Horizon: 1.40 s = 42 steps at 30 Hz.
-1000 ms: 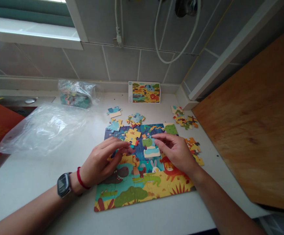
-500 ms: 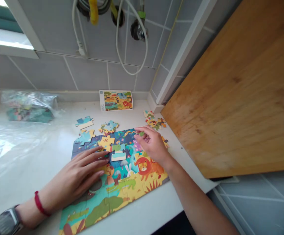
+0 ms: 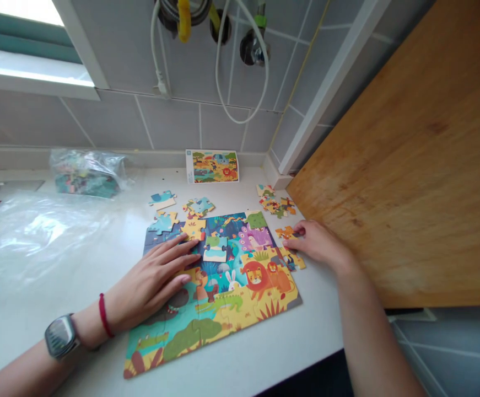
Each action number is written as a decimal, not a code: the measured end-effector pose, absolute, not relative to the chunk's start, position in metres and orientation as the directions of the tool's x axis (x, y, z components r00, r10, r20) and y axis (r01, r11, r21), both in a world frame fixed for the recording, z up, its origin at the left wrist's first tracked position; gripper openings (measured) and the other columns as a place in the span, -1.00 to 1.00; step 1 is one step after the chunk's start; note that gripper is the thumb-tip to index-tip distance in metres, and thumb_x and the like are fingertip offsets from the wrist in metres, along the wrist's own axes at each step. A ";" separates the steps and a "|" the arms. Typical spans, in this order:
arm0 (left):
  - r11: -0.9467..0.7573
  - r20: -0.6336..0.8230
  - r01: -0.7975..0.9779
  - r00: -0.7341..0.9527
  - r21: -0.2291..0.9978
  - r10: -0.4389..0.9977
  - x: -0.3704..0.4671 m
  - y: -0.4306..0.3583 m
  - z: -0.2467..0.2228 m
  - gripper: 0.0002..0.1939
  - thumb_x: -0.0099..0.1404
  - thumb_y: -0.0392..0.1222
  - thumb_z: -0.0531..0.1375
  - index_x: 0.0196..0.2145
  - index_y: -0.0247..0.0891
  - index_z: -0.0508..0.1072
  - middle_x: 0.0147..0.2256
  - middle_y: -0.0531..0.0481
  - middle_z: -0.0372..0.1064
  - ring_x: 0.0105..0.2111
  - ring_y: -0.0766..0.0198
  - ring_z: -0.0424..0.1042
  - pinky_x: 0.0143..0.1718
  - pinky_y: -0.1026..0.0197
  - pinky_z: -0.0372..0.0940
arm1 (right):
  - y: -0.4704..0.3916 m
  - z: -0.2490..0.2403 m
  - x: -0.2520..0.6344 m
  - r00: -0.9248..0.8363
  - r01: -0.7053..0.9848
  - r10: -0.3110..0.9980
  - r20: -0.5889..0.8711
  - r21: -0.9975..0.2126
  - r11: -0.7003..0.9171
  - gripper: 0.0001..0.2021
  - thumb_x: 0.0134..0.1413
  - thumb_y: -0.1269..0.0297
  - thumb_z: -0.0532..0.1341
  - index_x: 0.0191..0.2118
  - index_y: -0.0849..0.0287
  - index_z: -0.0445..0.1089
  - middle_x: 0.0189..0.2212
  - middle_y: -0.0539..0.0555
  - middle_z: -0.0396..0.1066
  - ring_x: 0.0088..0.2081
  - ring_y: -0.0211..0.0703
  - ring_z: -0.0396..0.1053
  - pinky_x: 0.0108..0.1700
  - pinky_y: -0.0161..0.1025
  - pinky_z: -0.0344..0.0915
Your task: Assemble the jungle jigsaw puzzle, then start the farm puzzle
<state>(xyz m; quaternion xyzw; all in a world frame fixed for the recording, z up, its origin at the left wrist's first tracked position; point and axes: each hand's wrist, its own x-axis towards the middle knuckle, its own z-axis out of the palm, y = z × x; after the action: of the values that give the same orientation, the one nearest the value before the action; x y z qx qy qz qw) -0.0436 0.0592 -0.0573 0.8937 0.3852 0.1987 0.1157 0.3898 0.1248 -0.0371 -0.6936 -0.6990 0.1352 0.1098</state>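
A partly assembled jigsaw puzzle (image 3: 219, 325) with lions, a rabbit and crocodiles lies on the white counter. My left hand (image 3: 152, 281) rests flat on its left part, fingers outstretched. By those fingertips lie a yellow puzzle piece (image 3: 193, 228) and a green-and-white piece (image 3: 215, 249), both on top of the puzzle. At the puzzle's right edge, my right hand (image 3: 320, 242) has thumb and fingertips closed about an orange puzzle piece (image 3: 286, 232). Just below it is another loose piece (image 3: 295, 260). A green piece (image 3: 256, 220) sits at the puzzle's upper right corner.
Loose pieces lie behind the puzzle (image 3: 199, 206) and at the right (image 3: 275, 206). A picture card (image 3: 212, 166) leans at the wall. Clear plastic bags (image 3: 89, 173) are on the left. A wooden panel (image 3: 409, 165) slants close along the right side.
My right hand has left the puzzle's upper right corner and moved right to the loose pieces. The green corner piece is now uncovered. My left hand stays on the puzzle; the view has shifted.
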 end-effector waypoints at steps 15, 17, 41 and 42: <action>-0.627 0.419 0.519 0.469 0.581 0.777 -0.035 0.055 -0.038 -0.71 0.55 -0.23 0.05 0.09 -0.19 0.51 0.02 -0.14 0.55 0.09 0.10 0.48 0.11 0.02 0.46 | 0.102 -0.005 0.267 -0.536 0.459 0.844 0.001 -0.839 0.293 -0.74 0.30 0.20 0.26 0.01 0.03 0.61 -0.15 0.08 0.66 -0.17 -0.07 0.58 -0.07 -0.13 0.49; -0.653 0.420 0.496 0.506 0.573 0.753 -0.033 0.055 -0.037 -0.73 0.53 -0.27 0.09 0.08 -0.19 0.51 -0.02 -0.13 0.56 0.07 0.11 0.49 0.08 0.04 0.47 | 0.101 -0.005 0.248 -0.603 0.457 0.796 -0.042 -0.837 0.302 -0.78 0.28 0.27 0.29 -0.02 0.04 0.61 -0.20 0.04 0.66 -0.21 -0.10 0.59 -0.08 -0.14 0.49; -0.685 0.345 0.520 0.606 0.510 0.717 -0.033 0.059 -0.046 -0.65 0.44 -0.06 0.29 0.12 -0.19 0.46 -0.06 -0.16 0.54 0.00 0.04 0.48 0.01 -0.03 0.45 | 0.097 -0.021 0.236 -0.771 0.489 0.636 0.043 -0.600 0.633 -0.45 0.11 0.20 0.48 0.21 0.06 0.45 0.02 0.15 0.46 0.08 0.05 0.41 0.13 -0.05 0.38; -0.685 0.350 0.521 0.602 0.509 0.718 -0.033 0.059 -0.046 -0.66 0.45 -0.07 0.28 0.11 -0.20 0.47 -0.06 -0.16 0.54 -0.01 0.06 0.48 0.00 -0.02 0.45 | 0.097 -0.022 0.236 -0.772 0.484 0.634 0.047 -0.602 0.635 -0.48 0.13 0.25 0.46 0.21 0.08 0.45 0.02 0.15 0.46 0.09 0.04 0.41 0.15 -0.04 0.38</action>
<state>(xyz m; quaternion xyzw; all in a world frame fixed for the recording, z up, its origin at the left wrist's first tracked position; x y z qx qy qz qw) -0.0327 0.0590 -0.0460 0.8766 0.3531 0.2724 0.1807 0.2360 0.0971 -0.0217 -0.3124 -0.8949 0.2916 0.1283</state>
